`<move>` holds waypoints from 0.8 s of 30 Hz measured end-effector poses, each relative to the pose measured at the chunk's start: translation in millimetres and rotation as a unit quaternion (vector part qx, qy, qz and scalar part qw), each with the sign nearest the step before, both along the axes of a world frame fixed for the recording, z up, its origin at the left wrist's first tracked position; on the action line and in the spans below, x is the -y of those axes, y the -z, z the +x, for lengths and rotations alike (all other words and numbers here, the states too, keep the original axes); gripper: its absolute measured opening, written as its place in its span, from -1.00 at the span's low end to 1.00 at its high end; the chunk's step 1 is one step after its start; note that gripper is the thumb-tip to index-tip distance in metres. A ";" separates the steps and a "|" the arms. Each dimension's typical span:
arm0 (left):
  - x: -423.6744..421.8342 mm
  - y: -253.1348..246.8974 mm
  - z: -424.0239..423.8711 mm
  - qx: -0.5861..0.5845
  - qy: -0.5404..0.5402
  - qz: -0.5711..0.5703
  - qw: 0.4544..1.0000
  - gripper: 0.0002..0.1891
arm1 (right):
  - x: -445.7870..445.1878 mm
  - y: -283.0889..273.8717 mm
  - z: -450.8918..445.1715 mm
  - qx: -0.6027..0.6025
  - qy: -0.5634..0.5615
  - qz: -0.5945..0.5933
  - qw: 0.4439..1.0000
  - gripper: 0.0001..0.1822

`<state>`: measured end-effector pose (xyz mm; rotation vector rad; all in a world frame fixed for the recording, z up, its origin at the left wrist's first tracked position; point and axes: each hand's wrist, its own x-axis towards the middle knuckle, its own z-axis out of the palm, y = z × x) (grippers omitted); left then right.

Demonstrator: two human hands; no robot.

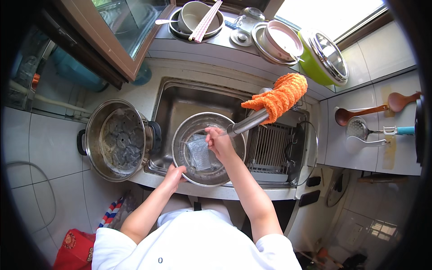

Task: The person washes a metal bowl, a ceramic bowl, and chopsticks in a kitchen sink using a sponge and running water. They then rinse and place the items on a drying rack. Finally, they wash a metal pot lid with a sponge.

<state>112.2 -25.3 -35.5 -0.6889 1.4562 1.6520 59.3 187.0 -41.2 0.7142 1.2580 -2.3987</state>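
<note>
My left hand (176, 177) grips the near-left rim of a round stainless steel basin (209, 116), held over the front of the metal sink (168, 98). Inside the basin lies a folded silvery-grey scouring cloth (199, 155), which looks wet. My right hand (220, 142) hovers above the basin's right half, its fingers loosely bent and a little apart, with nothing visible in them. Right beside it is the end of a metal faucet (248, 123), whose upper part is wrapped in an orange towel (287, 92).
Left of the sink stands a two-handled steel pot (121, 141) with soiled insides. A dish rack (271, 148) and a glass lid (305, 158) sit on the right. Bowls (195, 20), chopsticks (207, 20) and a green container (314, 57) line the sill. Ladles (357, 113) hang right.
</note>
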 end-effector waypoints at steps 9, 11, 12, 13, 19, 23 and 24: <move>-4.7 -1.1 -2.6 0.018 -0.010 0.031 0.999 -0.48 | -100.2 -26.7 26.2 0.054 0.207 -0.081 0.974 -0.65; -7.0 -3.2 -4.0 0.020 -0.014 0.037 0.999 -0.50 | -134.4 -24.0 27.4 0.054 0.299 -0.218 0.927 -0.63; -9.2 -5.6 -5.0 0.015 -0.013 0.041 0.999 -0.51 | -151.7 -17.7 28.8 0.054 0.324 -0.270 0.905 -0.62; -10.2 -7.2 -5.6 0.011 -0.013 0.044 0.999 -0.52 | -165.7 -10.5 28.8 0.056 0.345 -0.321 0.880 -0.60; -2.2 11.4 -8.6 0.005 0.010 0.018 1.000 -0.65 | -202.5 -20.8 18.5 0.152 0.355 -0.412 0.825 -0.44; -6.3 3.2 -10.4 -0.005 -0.010 0.005 1.000 -0.64 | -207.7 -7.5 22.5 0.113 0.347 -0.396 0.842 -0.48; -7.4 -0.2 -9.8 -0.004 -0.022 -0.003 1.000 -0.64 | -195.5 -7.3 24.3 0.081 0.352 -0.324 0.874 -0.52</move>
